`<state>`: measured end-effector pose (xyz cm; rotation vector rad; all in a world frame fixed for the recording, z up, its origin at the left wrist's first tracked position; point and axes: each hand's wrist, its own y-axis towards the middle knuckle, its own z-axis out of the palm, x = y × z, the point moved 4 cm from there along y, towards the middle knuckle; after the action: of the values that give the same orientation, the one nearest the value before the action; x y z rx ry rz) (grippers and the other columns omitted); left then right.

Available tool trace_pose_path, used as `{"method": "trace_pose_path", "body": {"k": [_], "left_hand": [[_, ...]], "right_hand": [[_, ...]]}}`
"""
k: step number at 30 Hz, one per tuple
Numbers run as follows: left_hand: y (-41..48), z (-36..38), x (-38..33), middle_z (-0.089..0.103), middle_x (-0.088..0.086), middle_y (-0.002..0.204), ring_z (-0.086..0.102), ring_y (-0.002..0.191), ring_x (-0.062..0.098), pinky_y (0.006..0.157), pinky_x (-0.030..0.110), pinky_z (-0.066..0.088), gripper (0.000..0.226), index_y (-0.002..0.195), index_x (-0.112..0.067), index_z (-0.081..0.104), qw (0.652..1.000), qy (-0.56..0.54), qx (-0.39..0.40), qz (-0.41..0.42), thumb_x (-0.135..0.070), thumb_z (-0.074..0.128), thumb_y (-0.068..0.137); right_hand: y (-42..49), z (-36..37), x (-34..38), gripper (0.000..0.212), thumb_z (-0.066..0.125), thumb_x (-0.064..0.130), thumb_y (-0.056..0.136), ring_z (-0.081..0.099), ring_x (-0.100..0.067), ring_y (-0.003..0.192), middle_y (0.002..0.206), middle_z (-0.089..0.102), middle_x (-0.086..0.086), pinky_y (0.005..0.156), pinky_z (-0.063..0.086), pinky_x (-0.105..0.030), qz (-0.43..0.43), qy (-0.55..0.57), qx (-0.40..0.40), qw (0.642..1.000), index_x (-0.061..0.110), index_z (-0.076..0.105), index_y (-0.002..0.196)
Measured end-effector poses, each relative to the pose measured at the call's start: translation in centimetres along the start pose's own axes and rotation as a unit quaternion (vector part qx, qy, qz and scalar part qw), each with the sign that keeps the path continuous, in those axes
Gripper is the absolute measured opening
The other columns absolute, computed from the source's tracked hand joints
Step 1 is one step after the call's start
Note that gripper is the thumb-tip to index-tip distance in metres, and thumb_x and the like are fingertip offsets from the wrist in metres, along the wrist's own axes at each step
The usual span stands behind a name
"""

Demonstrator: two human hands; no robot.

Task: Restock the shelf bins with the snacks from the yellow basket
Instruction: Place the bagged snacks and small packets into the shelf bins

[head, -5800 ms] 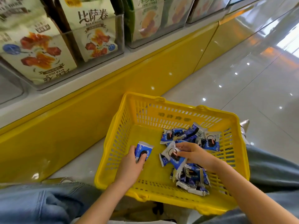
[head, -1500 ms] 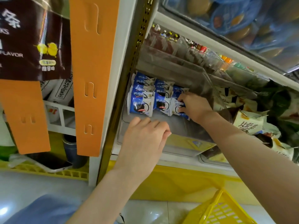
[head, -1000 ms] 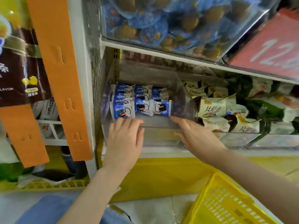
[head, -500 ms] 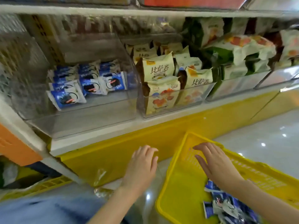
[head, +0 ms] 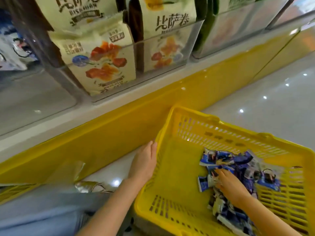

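The yellow basket (head: 179,126) sits on the floor at lower right, with a heap of blue-and-white snack packets (head: 238,169) in its right half. My right hand (head: 230,186) rests on that heap, fingers spread over the packets, with no packet clearly gripped. My left hand (head: 144,164) hovers flat just outside the basket's left rim, fingers together, holding nothing. At the far left edge, the clear shelf bin (head: 25,92) shows a few of the same blue packets (head: 13,48) behind its wall.
Clear bins with cream pizza-roll snack bags (head: 100,62) line the shelf above a white ledge and a yellow base panel (head: 95,138). Glossy white floor lies to the right. My denim-clad knee (head: 42,215) fills the lower left.
The view has dropped from the shelf to the basket. My right hand has moved down onto the packet heap. My left hand has shifted right to the basket's rim.
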<state>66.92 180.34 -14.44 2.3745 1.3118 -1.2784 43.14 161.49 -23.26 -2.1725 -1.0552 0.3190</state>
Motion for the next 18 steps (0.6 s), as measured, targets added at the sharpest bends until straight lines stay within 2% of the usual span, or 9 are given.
{"method": "trace_pose_path", "body": {"k": [2, 4, 5, 8, 10, 11, 13, 15, 18], "left_hand": [[-0.1, 0.2, 0.2, 0.063, 0.02, 0.105, 0.056, 0.099, 0.03, 0.078, 0.029, 0.036, 0.035, 0.103, -0.003, 0.059, 0.999, -0.04, 0.004, 0.005, -0.026, 0.032, 0.1], [-0.3, 0.3, 0.1, 0.062, 0.011, 0.09, 0.053, 0.082, 0.02, 0.061, 0.015, 0.034, 0.027, 0.086, -0.022, 0.054, 0.996, -0.084, 0.009, 0.021, -0.029, 0.033, 0.099], [-0.4, 0.3, 0.0, 0.059, 0.003, 0.089, 0.048, 0.082, 0.02, 0.055, 0.014, 0.032, 0.027, 0.079, -0.025, 0.051, 0.995, -0.096, 0.007, 0.027, -0.031, 0.034, 0.099], [-0.4, 0.4, 0.1, 0.056, -0.005, 0.086, 0.046, 0.081, 0.014, 0.057, 0.021, 0.033, 0.031, 0.076, -0.017, 0.053, 0.994, -0.1, -0.017, 0.035, -0.031, 0.036, 0.098], [-0.4, 0.4, 0.2, 0.05, -0.006, 0.062, 0.046, 0.062, 0.004, 0.052, 0.012, 0.03, 0.03, 0.069, -0.029, 0.047, 0.995, -0.091, -0.027, 0.039, -0.031, 0.037, 0.097], [-0.4, 0.4, 0.2, 0.046, -0.011, 0.058, 0.044, 0.056, -0.001, 0.051, 0.01, 0.029, 0.031, 0.067, -0.032, 0.044, 0.995, -0.083, -0.029, 0.039, -0.032, 0.037, 0.097], [-0.5, 0.3, 0.1, 0.044, -0.016, 0.056, 0.041, 0.054, -0.004, 0.051, 0.01, 0.028, 0.032, 0.066, -0.032, 0.042, 0.996, -0.072, -0.028, 0.039, -0.032, 0.037, 0.098], [-0.5, 0.3, -0.1, 0.044, -0.015, 0.057, 0.042, 0.055, -0.003, 0.051, 0.011, 0.029, 0.031, 0.067, -0.032, 0.042, 0.997, -0.061, -0.032, 0.044, -0.031, 0.037, 0.098], [-0.5, 0.2, -0.3, 0.045, -0.012, 0.064, 0.043, 0.06, 0.004, 0.057, 0.021, 0.028, 0.027, 0.074, -0.029, 0.045, 0.998, -0.039, -0.023, 0.044, -0.032, 0.034, 0.098]], "right_hand": [[0.8, 0.6, -0.6, 0.066, 0.051, 0.029, 0.095, 0.02, -0.021, 0.141, 0.154, 0.018, 0.0, 0.113, 0.025, -0.033, 0.01, -0.022, -0.006, 1.0, 0.019, 0.014, 0.148], [1.3, 0.8, -1.1, 0.071, 0.055, 0.029, 0.093, 0.017, -0.022, 0.142, 0.154, 0.016, -0.001, 0.114, 0.023, -0.032, 0.027, -0.041, -0.029, 0.998, 0.018, 0.012, 0.148], [1.5, 0.9, -1.5, 0.074, 0.057, 0.027, 0.092, 0.019, -0.023, 0.141, 0.154, 0.016, -0.003, 0.112, 0.025, -0.031, 0.038, -0.042, -0.044, 0.997, 0.016, 0.011, 0.148], [1.8, 1.0, -2.3, 0.075, 0.06, 0.03, 0.09, 0.025, -0.025, 0.136, 0.149, 0.023, -0.004, 0.107, 0.034, -0.03, 0.058, -0.06, -0.064, 0.994, 0.015, 0.014, 0.147], [2.1, 1.1, -2.5, 0.06, 0.052, 0.03, 0.094, 0.027, -0.027, 0.133, 0.147, 0.03, -0.002, 0.106, 0.035, -0.031, 0.062, -0.085, -0.06, 0.993, 0.017, 0.022, 0.144], [2.3, 1.3, -2.6, 0.05, 0.048, 0.026, 0.097, 0.028, -0.028, 0.132, 0.146, 0.034, -0.002, 0.104, 0.036, -0.032, 0.067, -0.084, -0.057, 0.993, 0.018, 0.027, 0.142], [2.5, 1.5, -2.6, 0.036, 0.041, 0.019, 0.1, 0.03, -0.028, 0.13, 0.141, 0.041, -0.001, 0.098, 0.041, -0.032, 0.075, -0.052, -0.056, 0.994, 0.018, 0.039, 0.136], [2.4, 1.2, -2.5, 0.027, 0.039, 0.02, 0.101, 0.034, -0.026, 0.125, 0.134, 0.048, -0.001, 0.091, 0.044, -0.033, 0.068, -0.015, -0.06, 0.996, 0.017, 0.049, 0.126], [1.8, 0.5, -2.5, 0.018, 0.048, 0.019, 0.097, 0.047, -0.024, 0.111, 0.123, 0.055, -0.005, 0.087, 0.046, -0.035, 0.044, 0.05, -0.071, 0.995, 0.013, 0.06, 0.109]]}}
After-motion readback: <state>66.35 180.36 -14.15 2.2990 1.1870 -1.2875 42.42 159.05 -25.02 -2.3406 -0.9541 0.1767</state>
